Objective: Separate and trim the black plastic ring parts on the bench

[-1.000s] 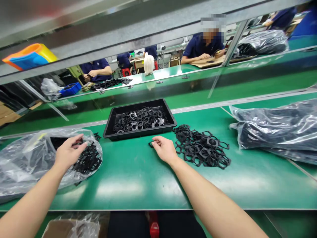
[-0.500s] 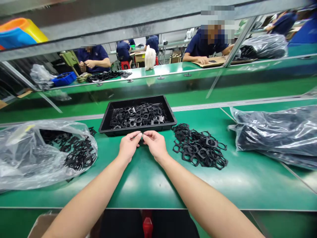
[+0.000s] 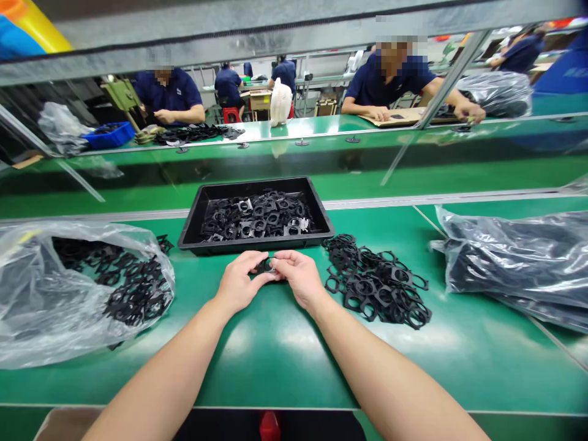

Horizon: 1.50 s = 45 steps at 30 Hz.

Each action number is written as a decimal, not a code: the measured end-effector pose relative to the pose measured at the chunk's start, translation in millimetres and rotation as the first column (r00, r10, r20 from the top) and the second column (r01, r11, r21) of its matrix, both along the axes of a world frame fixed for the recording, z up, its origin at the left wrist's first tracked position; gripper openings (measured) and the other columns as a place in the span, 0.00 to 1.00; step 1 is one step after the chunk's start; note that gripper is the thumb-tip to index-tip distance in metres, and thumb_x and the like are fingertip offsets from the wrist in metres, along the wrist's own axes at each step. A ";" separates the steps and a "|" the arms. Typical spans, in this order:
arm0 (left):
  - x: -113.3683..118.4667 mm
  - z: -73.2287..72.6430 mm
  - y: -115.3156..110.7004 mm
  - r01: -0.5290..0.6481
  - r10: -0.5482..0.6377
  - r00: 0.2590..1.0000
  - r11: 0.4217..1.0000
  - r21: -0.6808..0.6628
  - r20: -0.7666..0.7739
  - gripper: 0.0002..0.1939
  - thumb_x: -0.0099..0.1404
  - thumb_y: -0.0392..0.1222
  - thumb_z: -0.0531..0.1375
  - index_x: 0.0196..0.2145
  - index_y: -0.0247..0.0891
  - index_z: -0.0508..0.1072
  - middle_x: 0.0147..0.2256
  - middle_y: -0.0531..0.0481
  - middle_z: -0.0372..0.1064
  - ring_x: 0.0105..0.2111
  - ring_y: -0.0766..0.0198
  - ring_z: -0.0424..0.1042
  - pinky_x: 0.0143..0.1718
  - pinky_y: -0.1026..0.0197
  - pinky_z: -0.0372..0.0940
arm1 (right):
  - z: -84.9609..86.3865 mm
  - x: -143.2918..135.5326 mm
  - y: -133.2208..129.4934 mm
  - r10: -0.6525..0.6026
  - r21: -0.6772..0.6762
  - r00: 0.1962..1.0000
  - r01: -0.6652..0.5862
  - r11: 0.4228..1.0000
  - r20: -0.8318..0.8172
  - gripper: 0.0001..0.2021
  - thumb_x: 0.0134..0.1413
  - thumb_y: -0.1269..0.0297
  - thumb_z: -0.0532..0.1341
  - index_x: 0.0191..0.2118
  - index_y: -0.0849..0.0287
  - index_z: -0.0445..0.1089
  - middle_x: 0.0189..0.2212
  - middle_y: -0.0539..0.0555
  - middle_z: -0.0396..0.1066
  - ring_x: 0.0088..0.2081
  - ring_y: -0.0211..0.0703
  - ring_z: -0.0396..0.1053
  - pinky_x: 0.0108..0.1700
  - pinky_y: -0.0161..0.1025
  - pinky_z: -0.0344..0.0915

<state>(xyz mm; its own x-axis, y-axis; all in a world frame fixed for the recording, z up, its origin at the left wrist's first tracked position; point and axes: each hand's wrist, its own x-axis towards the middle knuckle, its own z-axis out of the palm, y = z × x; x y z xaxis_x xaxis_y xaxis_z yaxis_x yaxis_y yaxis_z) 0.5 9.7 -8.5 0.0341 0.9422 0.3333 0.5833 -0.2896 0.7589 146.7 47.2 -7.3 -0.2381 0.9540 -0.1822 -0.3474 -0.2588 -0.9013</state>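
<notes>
Between my two hands is a small black ring-shaped part (image 3: 265,266), partly covered by fingers. My left hand (image 3: 239,278) pinches its left side with thumb and forefinger. My right hand (image 3: 301,275) grips its right side, fingertips pressed on the edge. Just beyond the hands lies a black tray (image 3: 255,247) holding many black parts with round holes, some with silvery pieces. To the right of my right hand is a loose pile of black ring parts (image 3: 376,285). On the left, a clear plastic bag (image 3: 55,306) lies open over more black parts (image 3: 138,294).
Filled plastic bags (image 3: 519,257) lie at the right on the green table (image 3: 275,361). A metal rail (image 3: 367,201) runs behind the tray. Across a green divider, co-workers (image 3: 390,79) sit at another bench with a white fan (image 3: 280,104). A metal beam (image 3: 275,43) crosses overhead.
The part between my hands has turned so its ring face now shows. My hands sit slightly lower in view, the right one further right. A co-worker's arm has reached out at the right.
</notes>
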 end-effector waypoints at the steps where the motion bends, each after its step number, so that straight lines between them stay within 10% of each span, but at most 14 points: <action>1: -0.7 0.2 0.2 0.000 0.000 1.000 1.000 0.002 -0.008 0.21 0.56 0.46 0.63 0.49 0.43 0.72 0.43 0.45 0.70 0.36 0.60 0.70 0.39 0.56 0.67 | 1.1 1.1 -0.2 0.016 -0.001 1.000 -0.016 1.000 0.001 0.15 0.32 0.64 0.70 0.30 0.63 0.70 0.18 0.49 0.70 0.19 0.33 0.65 0.24 0.32 0.63; 30: -5.3 -3.4 1.0 -0.010 0.029 0.984 0.994 0.108 -0.176 0.15 0.57 0.50 0.61 0.41 0.47 0.77 0.39 0.49 0.71 0.42 0.56 0.67 0.46 0.55 0.63 | -2.9 9.8 -0.4 0.160 0.040 0.987 -0.159 0.986 -0.009 0.20 0.32 0.63 0.72 0.36 0.61 0.70 0.21 0.48 0.73 0.22 0.32 0.67 0.29 0.32 0.63; 41: -0.1 -7.4 1.2 -0.062 0.068 0.980 0.997 -0.039 0.188 0.19 0.52 0.47 0.65 0.43 0.44 0.76 0.43 0.47 0.66 0.41 0.58 0.70 0.43 0.55 0.68 | -2.6 7.5 2.0 0.168 0.058 0.986 -0.168 0.984 0.006 0.19 0.33 0.62 0.71 0.35 0.61 0.72 0.26 0.50 0.75 0.25 0.33 0.69 0.29 0.32 0.65; 45: 3.7 -1.3 0.8 0.054 0.129 0.777 0.961 -0.270 0.616 0.28 0.47 0.47 0.68 0.46 0.39 0.72 0.43 0.46 0.67 0.36 0.61 0.72 0.40 0.53 0.69 | -2.6 7.5 3.2 0.107 0.068 0.994 -0.109 0.992 0.027 0.17 0.31 0.63 0.72 0.33 0.61 0.73 0.26 0.51 0.75 0.27 0.35 0.70 0.30 0.33 0.65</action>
<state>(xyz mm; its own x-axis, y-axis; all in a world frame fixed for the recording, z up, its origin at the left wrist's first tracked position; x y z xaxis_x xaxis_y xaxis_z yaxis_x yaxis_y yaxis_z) 4.2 10.5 -9.9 -0.1317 0.9912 0.0137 -0.0385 -0.0189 0.9991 154.2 50.4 -9.9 -0.3369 0.9335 -0.1229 -0.2996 -0.2300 -0.9259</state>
